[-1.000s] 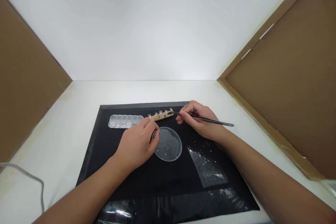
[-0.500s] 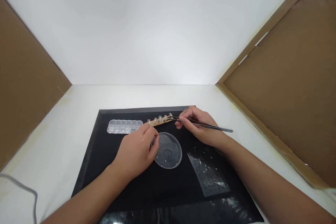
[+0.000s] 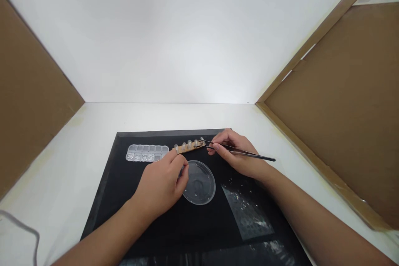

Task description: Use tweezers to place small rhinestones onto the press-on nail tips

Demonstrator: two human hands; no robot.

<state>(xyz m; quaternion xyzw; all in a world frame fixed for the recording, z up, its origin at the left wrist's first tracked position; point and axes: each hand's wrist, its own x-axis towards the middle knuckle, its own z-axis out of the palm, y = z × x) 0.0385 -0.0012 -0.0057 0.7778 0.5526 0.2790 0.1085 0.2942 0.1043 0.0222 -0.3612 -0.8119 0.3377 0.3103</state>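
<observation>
- Your right hand (image 3: 238,156) is closed on the tweezers (image 3: 255,156) in a pen-like pinch. Their tips meet the right end of the wooden strip (image 3: 189,146), and the handle runs out toward the right edge of the bench (image 3: 93,122).
- Your left hand (image 3: 162,185) is curled, with its index fingertip on the left end of the strip. I cannot tell whether the thumb pinches that end too.
- The strip lies slightly slanted near the far edge of the black mat (image 3: 118,183) and carries a row of small clear tips.
- The round clear dish (image 3: 202,185) sits just nearer you than the strip, between your two hands. Your left thumb is at its rim.
- The clear compartment box (image 3: 146,153) lies just left of the strip, toward the mat's far-left corner.
- A clear plastic sheet (image 3: 247,210) rests on the mat under your right forearm.
- Cardboard panels stand along both sides of the bench — the right one (image 3: 343,104) leans outward.
</observation>
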